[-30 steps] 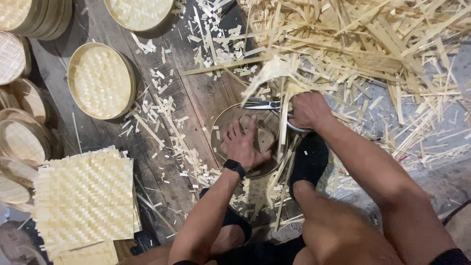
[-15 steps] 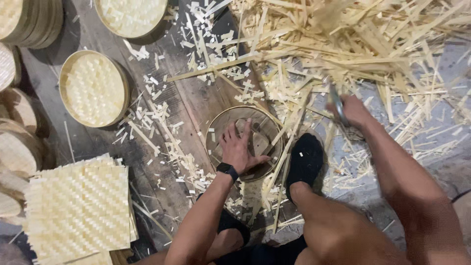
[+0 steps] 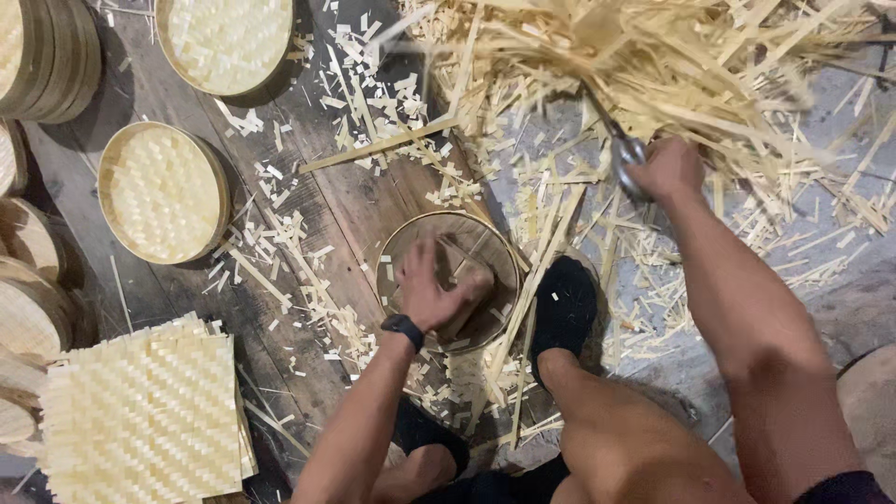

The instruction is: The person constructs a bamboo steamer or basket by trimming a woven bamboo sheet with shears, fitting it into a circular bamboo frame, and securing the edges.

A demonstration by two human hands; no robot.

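A person's left hand (image 3: 431, 294) presses flat, fingers spread, inside a round bamboo frame (image 3: 450, 280) lying on the wooden floor (image 3: 345, 201) just beside a black-socked foot (image 3: 565, 313). The right hand (image 3: 665, 168) — grip clenched on scissors (image 3: 623, 147) — is raised at a heap of bamboo strips (image 3: 653, 65). Woven square mats (image 3: 145, 420) are stacked near — finished round lids (image 3: 163, 191) beyond.

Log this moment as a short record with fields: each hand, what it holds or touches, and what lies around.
left hand: left hand pressed flat inside the round bamboo steamer frame
right hand: right hand in a closed grip on metal scissors, raised by the heap of pale bamboo strips
floor: dark wooden boards strewn with offcuts
left side: stack of square woven bamboo mats; round woven bamboo lid
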